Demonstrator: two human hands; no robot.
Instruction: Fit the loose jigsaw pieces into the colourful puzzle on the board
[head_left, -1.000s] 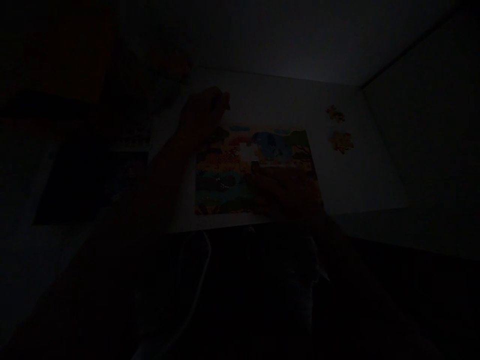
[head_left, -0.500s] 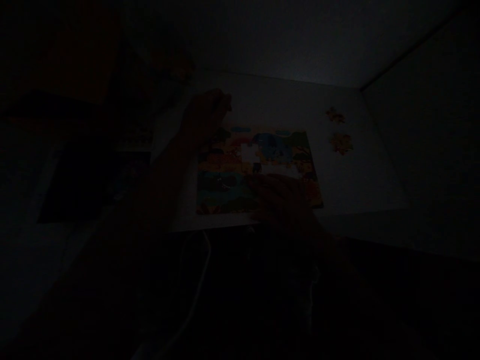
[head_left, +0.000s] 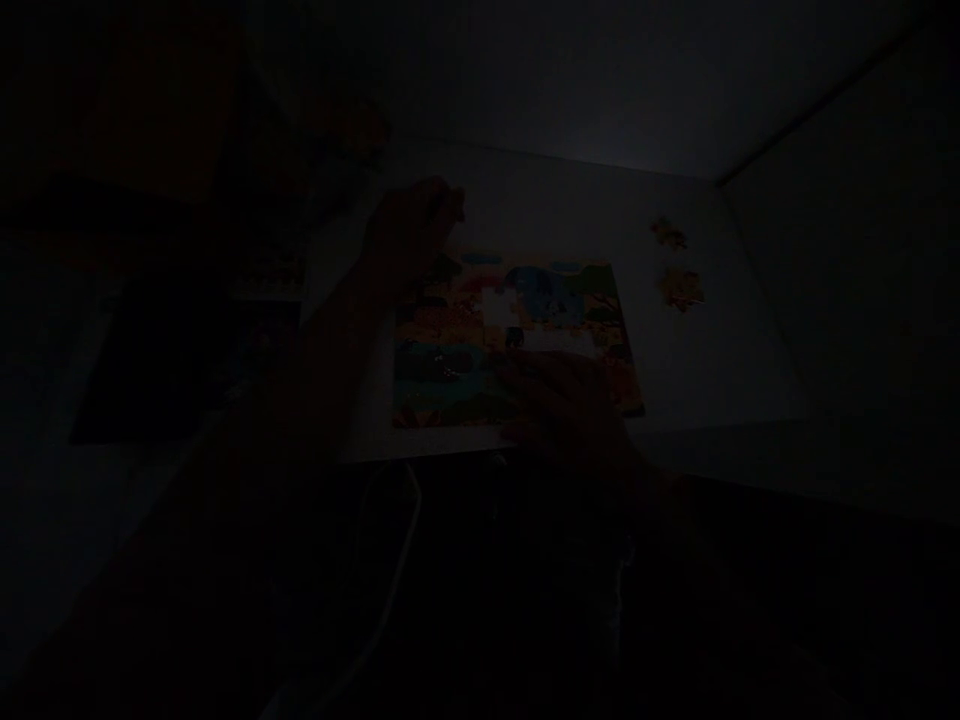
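Observation:
The picture is very dark. A jigsaw puzzle with a colourful animal scene lies on the pale table, mostly joined up. White gaps show in its upper middle and right of centre. My right hand lies palm down over the puzzle's lower right part, fingers stretched out and touching it. Beyond the puzzle's upper left corner, my left hand is closed with curled fingers; whatever it may hold is too dark to make out. Loose puzzle pieces lie in a small cluster to the right, with more pieces just behind them.
The pale tabletop meets a wall at the back and another on the right. A dark flat object is at the left, below an orange-brown shape. A thin pale cable hangs below the table's front edge.
Both hands keep almost the same place and pose. The view has shifted very slightly; the puzzle and loose pieces look unchanged.

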